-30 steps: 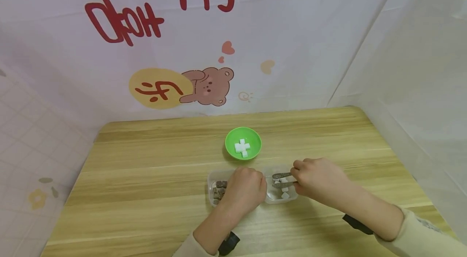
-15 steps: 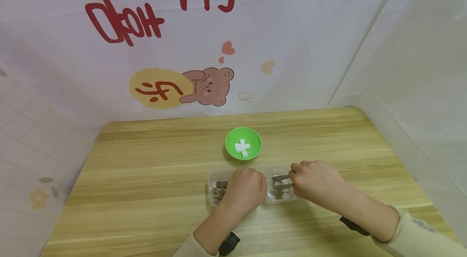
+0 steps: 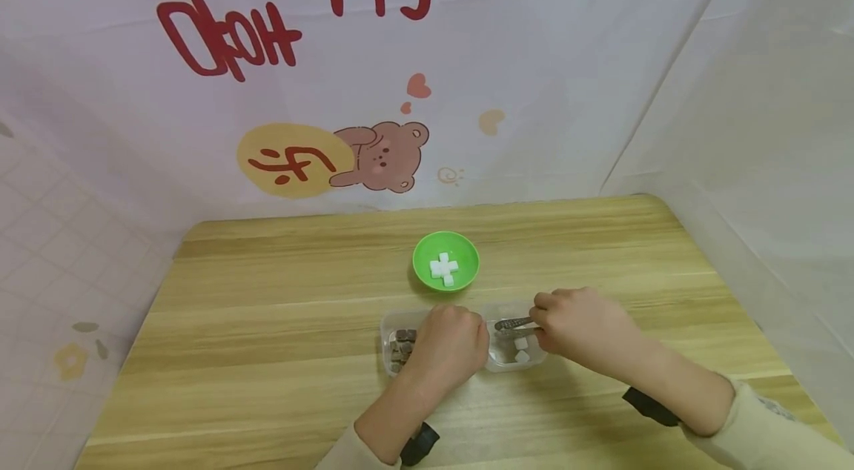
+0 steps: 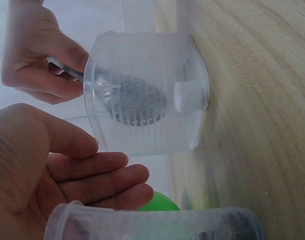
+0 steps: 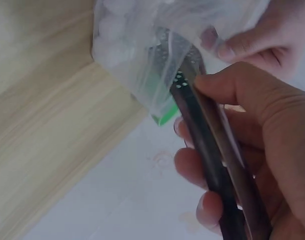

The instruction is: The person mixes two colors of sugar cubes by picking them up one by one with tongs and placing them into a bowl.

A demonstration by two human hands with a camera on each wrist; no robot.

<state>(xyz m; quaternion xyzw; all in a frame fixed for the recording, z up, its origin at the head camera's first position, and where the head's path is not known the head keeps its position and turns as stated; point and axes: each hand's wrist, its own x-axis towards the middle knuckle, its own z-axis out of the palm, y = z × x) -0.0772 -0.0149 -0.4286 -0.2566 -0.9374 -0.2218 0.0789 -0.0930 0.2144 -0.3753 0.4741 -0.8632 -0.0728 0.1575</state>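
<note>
My right hand [image 3: 582, 322] grips metal tongs [image 5: 212, 135] with perforated, spoon-like ends. These ends reach down into a clear plastic container [image 4: 142, 45], near white sugar cubes [image 3: 521, 356] on its floor. The left wrist view shows one white cube [image 4: 188, 96] just past the tong tips. At this container's left rim my left hand [image 3: 451, 342] has thumb and fingertips close together on the edge, its other fingers loosely bent beside it. A second clear container [image 3: 405, 317] stands to the left, partly hidden by that hand. It holds brown cubes [image 3: 403, 350].
Behind the containers stands a green bowl [image 3: 467, 270] with several white cubes inside. Everything rests on a wood-grain table [image 3: 280, 322]. A printed white cloth [image 3: 547, 84] hangs behind the table and along both sides.
The tongs have shifted slightly inside the right container, and their ends now overlap a different part of the cubes. My left hand and the green bowl stay put.
</note>
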